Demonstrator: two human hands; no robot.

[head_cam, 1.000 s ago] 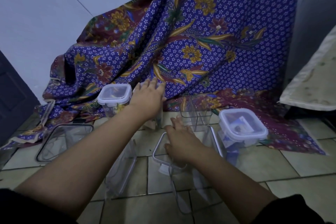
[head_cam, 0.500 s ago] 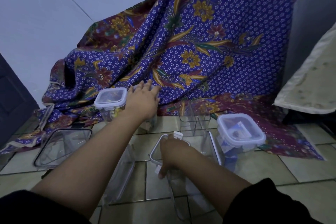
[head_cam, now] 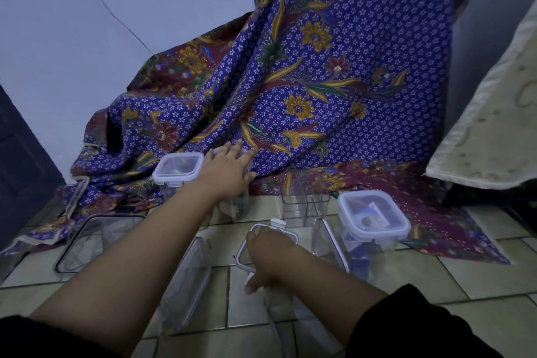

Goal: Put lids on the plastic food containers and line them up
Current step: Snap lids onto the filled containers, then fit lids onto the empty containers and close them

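Tiled floor (head_cam: 479, 279) met a pale wall (head_cam: 87, 38), and a purple flowered cloth (head_cam: 348, 81) hung draped there, spilling onto the tiles.

Seen from the head camera, the left hand (head_cam: 229, 171) was stretched far forward on a nearly straight arm. Its fingers lay flat and spread on top of a far container (head_cam: 235, 209) at the foot of the cloth, pressing, not gripping. Just beside it on the left stood a lidded container (head_cam: 177, 167).

The right hand (head_cam: 270, 256) was nearer, knuckles up, with its fingers curled over a grey-rimmed lid (head_cam: 242, 253) sitting on a clear container (head_cam: 279, 305). Its thumb was hooked at the near edge. A white latch tab (head_cam: 277, 223) stuck out beyond the fingers.

Another lidded box (head_cam: 373, 219) stood to the right at the cloth's edge. A pale slip showed through its top, the print too small to read.

An open tub (head_cam: 96, 238) sat on the floor at the left, and a divided clear holder (head_cam: 305, 203) stood beyond the right hand.
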